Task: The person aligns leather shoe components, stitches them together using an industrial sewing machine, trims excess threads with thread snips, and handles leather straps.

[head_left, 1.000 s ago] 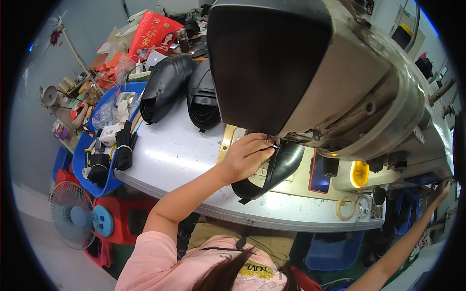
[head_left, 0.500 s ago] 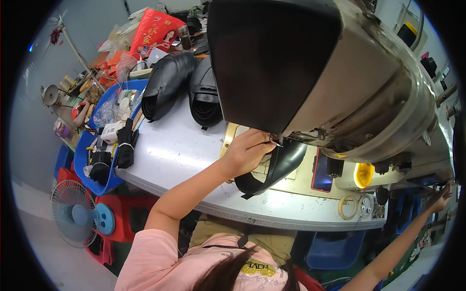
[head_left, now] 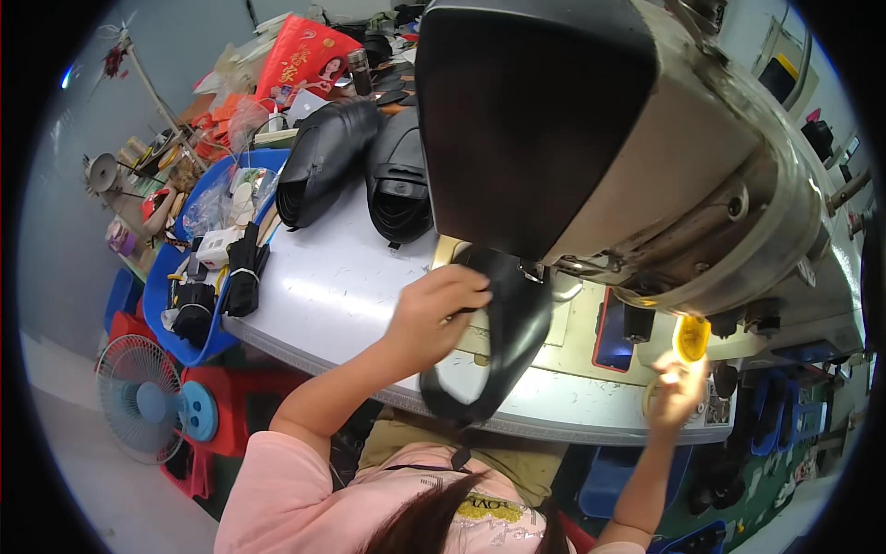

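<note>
My left hand (head_left: pixel 434 309) is shut on the upper edge of a black curved leather shoe piece (head_left: pixel 506 355), holding it under the head of a large grey sewing machine (head_left: pixel 591 138). The piece hangs down over the front edge of the white table (head_left: pixel 323 286). My right hand (head_left: pixel 676 392) is raised at the table's front right, just below a yellow part (head_left: pixel 690 337) on the machine's underside. That hand is blurred and its grip is unclear.
Two black boot uppers (head_left: pixel 323 162) (head_left: pixel 399 180) lie at the back of the table. A blue tray (head_left: pixel 198 268) of small parts and black pieces sits on the left, above a small fan (head_left: pixel 138 397) and red stools. A blue box (head_left: pixel 614 328) stands under the machine.
My right hand has come in from the far right and risen to the table edge under the yellow part. My left hand keeps hold of the black piece, shifted slightly under the machine.
</note>
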{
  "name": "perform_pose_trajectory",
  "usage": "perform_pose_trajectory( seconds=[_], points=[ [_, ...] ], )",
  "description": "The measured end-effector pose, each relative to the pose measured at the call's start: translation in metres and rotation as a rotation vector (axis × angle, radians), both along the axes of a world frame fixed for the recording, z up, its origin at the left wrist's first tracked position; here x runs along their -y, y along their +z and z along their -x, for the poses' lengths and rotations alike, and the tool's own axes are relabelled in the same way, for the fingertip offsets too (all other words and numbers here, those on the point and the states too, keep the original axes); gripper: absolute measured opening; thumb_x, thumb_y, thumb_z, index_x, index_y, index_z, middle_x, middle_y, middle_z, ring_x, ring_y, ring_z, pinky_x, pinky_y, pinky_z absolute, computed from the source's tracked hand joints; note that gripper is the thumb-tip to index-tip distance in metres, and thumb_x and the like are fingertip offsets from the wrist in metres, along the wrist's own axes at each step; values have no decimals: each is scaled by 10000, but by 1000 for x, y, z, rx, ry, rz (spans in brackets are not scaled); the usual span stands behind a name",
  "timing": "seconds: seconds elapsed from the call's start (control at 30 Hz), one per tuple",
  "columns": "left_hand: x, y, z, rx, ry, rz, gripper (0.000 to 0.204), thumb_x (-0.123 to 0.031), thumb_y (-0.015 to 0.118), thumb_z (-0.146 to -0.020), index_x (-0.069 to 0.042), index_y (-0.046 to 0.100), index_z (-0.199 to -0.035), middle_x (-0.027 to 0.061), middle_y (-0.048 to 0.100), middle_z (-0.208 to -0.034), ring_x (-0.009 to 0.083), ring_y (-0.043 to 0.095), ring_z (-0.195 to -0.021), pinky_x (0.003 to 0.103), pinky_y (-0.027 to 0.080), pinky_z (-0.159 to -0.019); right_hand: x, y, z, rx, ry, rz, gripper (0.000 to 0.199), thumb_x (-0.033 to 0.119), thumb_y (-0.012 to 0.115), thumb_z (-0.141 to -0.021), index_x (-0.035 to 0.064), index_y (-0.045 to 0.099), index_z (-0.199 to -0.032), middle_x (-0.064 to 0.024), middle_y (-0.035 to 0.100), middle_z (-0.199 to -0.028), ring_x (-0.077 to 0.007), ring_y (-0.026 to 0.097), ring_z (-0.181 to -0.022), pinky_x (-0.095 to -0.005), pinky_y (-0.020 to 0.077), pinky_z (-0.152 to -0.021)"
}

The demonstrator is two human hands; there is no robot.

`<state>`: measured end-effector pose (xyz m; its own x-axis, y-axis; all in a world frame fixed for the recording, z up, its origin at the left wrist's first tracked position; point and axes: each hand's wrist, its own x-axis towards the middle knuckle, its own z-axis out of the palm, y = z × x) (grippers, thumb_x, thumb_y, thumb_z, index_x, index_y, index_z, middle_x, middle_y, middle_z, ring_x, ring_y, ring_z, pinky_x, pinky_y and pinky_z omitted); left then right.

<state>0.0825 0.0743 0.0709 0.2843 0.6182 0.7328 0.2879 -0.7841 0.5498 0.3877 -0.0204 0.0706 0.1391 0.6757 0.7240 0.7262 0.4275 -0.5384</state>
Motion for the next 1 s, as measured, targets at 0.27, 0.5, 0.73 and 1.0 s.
perform_pose_trajectory(
  seconds=[0.27,0.5,0.73,1.0],
  points=[
    [36,-37,67,114,-111,642,327,-105,661,-703,-27,563,-1005,125,596,-941,221,587,-863,329,457,-780,-39,-25,139,63,360,140,311,36,704,-640,17,493,-868,-120,498,-778,-229,518,-565,-298,409,-446],
    [44,-29,67,-144,-93,337,467,-222,708,-648,-37,554,-1049,136,559,-1019,244,553,-921,346,410,-850,-56,-29,172,179,273,-26,292,78,743,-597,26,508,-761,-104,499,-740,-250,524,-539,-321,412,-440],
    [28,-7,74,456,20,344,100,57,607,-706,-11,587,-776,136,604,-901,198,590,-880,293,445,-794,-46,-43,137,-67,136,2,247,11,734,-623,12,509,-725,-104,492,-649,-178,489,-465,-255,363,-373],
    [-104,-67,81,-242,485,-362,66,-11,561,-704,-70,580,-683,11,617,-958,237,503,-1065,519,210,-990,-28,-98,123,73,216,245,272,95,733,-635,9,493,-731,-109,483,-689,-236,487,-491,-301,394,-416]
  ],
)
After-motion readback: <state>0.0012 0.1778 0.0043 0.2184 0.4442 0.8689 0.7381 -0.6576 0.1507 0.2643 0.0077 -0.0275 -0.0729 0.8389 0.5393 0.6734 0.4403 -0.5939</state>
